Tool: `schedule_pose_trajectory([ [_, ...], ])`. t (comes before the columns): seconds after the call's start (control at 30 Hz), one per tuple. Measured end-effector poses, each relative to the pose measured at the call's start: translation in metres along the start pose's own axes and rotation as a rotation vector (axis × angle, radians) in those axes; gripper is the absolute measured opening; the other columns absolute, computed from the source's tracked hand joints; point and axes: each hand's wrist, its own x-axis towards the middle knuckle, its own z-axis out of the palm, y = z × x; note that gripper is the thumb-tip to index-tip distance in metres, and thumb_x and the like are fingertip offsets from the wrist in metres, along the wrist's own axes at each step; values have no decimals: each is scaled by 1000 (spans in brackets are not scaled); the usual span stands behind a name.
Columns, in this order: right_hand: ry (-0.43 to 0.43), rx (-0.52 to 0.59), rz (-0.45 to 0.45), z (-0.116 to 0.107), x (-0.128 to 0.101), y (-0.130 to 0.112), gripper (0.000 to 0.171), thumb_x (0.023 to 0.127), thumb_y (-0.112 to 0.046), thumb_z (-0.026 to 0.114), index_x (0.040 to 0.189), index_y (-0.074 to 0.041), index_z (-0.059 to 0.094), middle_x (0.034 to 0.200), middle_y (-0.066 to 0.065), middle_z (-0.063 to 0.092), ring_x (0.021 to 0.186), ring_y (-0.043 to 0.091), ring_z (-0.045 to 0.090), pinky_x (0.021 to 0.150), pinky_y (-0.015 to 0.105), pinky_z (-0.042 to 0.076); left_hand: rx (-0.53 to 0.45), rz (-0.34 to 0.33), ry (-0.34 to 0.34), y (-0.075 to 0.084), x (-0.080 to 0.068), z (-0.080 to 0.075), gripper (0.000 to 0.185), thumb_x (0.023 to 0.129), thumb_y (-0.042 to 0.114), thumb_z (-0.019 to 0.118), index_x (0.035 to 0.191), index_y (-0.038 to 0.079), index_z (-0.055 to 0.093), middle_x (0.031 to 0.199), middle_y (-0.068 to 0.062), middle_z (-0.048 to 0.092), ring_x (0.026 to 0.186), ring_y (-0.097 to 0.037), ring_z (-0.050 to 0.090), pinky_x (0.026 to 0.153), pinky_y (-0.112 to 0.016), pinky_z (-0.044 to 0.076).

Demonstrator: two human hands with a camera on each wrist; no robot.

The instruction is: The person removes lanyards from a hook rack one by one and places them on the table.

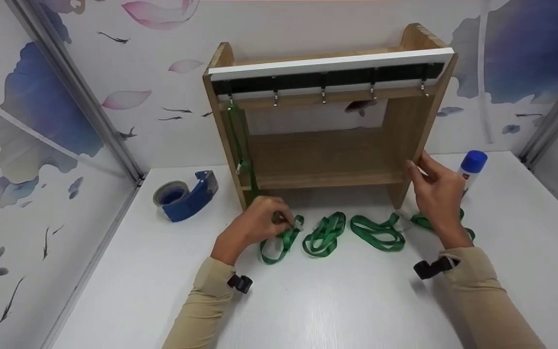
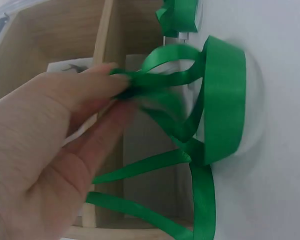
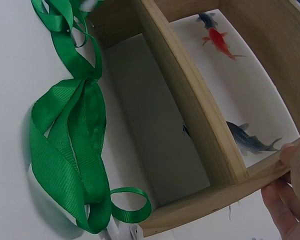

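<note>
My left hand [image 1: 258, 222] pinches the upper end of a green lanyard [image 1: 279, 249] that lies on the table in front of the shelf. In the left wrist view, folded loops of its ribbon [image 2: 225, 100] spread from between thumb and fingers, slightly blurred. The right hand [image 1: 440, 196] holds the right side panel of the wooden shelf [image 1: 317, 157], thumb on its front edge and fingers behind. More folded green lanyards [image 1: 325, 235] lie in a row on the table; the rightmost is partly hidden behind my right hand. Another green lanyard [image 1: 240, 135] hangs from the leftmost hook.
Across the shelf's top front runs a white rail with a black strip [image 1: 303, 80] and several metal hooks [image 1: 324, 95]. A blue tape dispenser [image 1: 189, 201] sits left of the shelf. A blue-capped glue stick [image 1: 472, 167] stands to the right, behind my right hand.
</note>
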Motion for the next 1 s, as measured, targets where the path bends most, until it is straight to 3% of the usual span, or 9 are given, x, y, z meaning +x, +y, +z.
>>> schedule_pose_trajectory([
  [0.13, 2, -8, 3, 0, -1, 1, 48, 106, -31, 72, 152, -29, 60, 150, 3, 67, 136, 28, 68, 96, 26, 58, -1, -138, -176, -3, -2, 3, 13, 96, 10, 84, 108, 14, 87, 105, 1, 79, 95, -15, 69, 92, -31, 66],
  [0.27, 6, -1, 6, 0, -1, 0, 49, 106, -28, 73, 153, -27, 59, 150, 4, 66, 136, 29, 67, 97, 27, 58, 30, -189, -230, -4, -2, 6, 13, 95, 15, 86, 108, 17, 88, 102, 3, 78, 93, -14, 68, 91, -30, 66],
  [0.43, 4, 7, 2, 0, -1, 0, 49, 106, -26, 73, 153, -25, 59, 151, 5, 65, 136, 30, 67, 97, 26, 58, 40, -219, -236, -6, -3, 7, 12, 95, 19, 87, 107, 18, 88, 99, 4, 78, 90, -13, 69, 91, -30, 66],
  [0.73, 6, -7, 4, 1, -2, -1, 48, 106, -29, 72, 152, -27, 60, 150, 3, 66, 136, 29, 68, 96, 23, 58, 86, -295, -189, -13, -4, 5, 7, 97, 20, 85, 103, 20, 86, 96, 4, 76, 92, -15, 66, 93, -34, 64],
  [1.0, 6, -4, 14, 1, -2, -1, 47, 106, -31, 72, 151, -28, 61, 150, 1, 66, 137, 27, 67, 96, 23, 58, 91, -303, -169, -3, -3, 11, 12, 96, 29, 86, 104, 19, 85, 93, 4, 75, 88, -15, 68, 88, -31, 65],
])
